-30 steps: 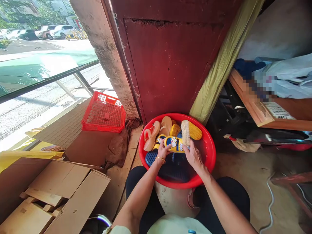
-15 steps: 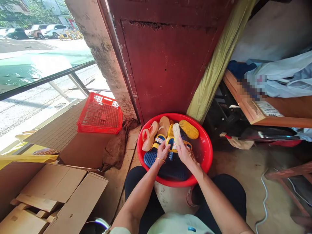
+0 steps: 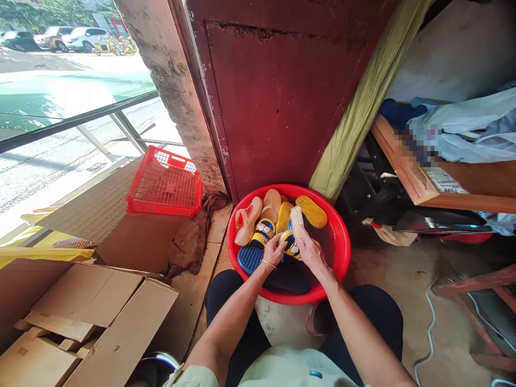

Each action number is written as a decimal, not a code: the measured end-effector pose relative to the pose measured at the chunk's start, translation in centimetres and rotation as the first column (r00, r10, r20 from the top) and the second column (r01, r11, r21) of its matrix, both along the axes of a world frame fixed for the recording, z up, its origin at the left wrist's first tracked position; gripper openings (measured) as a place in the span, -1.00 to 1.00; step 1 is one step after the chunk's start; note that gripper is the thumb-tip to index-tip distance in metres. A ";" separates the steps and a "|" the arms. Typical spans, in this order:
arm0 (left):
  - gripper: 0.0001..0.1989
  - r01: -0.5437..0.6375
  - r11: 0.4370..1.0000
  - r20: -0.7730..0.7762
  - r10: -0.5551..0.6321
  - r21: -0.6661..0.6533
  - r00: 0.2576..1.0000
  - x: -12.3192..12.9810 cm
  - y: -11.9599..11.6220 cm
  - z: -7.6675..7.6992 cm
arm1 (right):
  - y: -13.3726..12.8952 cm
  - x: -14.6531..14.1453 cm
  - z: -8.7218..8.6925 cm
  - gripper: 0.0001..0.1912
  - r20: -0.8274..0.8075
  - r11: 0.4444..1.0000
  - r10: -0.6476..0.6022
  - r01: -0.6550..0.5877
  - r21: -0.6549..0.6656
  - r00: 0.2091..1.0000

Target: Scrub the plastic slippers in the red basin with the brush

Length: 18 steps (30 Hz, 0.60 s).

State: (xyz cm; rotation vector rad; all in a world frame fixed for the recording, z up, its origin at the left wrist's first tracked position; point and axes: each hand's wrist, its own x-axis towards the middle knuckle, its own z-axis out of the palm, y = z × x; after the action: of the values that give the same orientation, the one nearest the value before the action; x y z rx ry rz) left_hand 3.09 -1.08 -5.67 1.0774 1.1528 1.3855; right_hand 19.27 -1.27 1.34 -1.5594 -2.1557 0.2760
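A red basin [image 3: 342, 247] between my knees holds several sandals and slippers in water. My left hand [image 3: 274, 251] grips the edge of a blue and yellow slipper [image 3: 291, 246] with a cartoon strap. In my right hand [image 3: 311, 251] is a scrubbing brush [image 3: 297, 219] with pale bristles, right beside that slipper. Another cartoon-strapped slipper [image 3: 264, 231] lies left of it, near beige sandals [image 3: 248, 219]. A yellow sole [image 3: 311, 210] faces up at the back right. A dark blue slipper sole [image 3: 249, 260] rests by the front left rim.
A red plastic crate [image 3: 165, 183] stands at left, with a brown cloth [image 3: 193, 242] beside it. Cardboard boxes [image 3: 88, 295] fill the lower left. A maroon door [image 3: 278, 107] rises behind the basin. At right are a wooden shelf [image 3: 439, 199] and a white cable [image 3: 431, 322] on the floor.
The held slipper has turned, its strap now slanting down to the right. My right hand and the brush have shifted slightly right and down. The view has shifted a little.
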 end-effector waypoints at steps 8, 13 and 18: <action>-0.61 -0.096 0.995 0.119 0.098 -0.018 0.988 -0.4 0.4 0.2 | -3.5 0.2 -1.1 -0.41 0.126 0.996 0.083 -0.078 -0.046 0.989; -0.59 -0.147 0.989 0.137 0.148 -0.024 0.979 -1.0 0.7 -0.1 | -4.6 4.5 -1.9 -0.43 0.018 0.991 0.023 -0.020 -0.131 1.000; -0.47 -0.166 0.980 0.286 0.192 -0.111 0.939 -2.4 1.8 0.5 | -4.9 7.6 -1.1 -0.39 -0.089 0.990 0.006 -0.019 -0.143 0.996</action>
State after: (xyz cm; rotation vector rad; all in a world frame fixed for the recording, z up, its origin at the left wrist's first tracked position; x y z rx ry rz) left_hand 0.67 0.76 -5.12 0.6884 1.0970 1.5639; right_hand 26.87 -6.15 0.25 -1.5804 -2.1184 0.5048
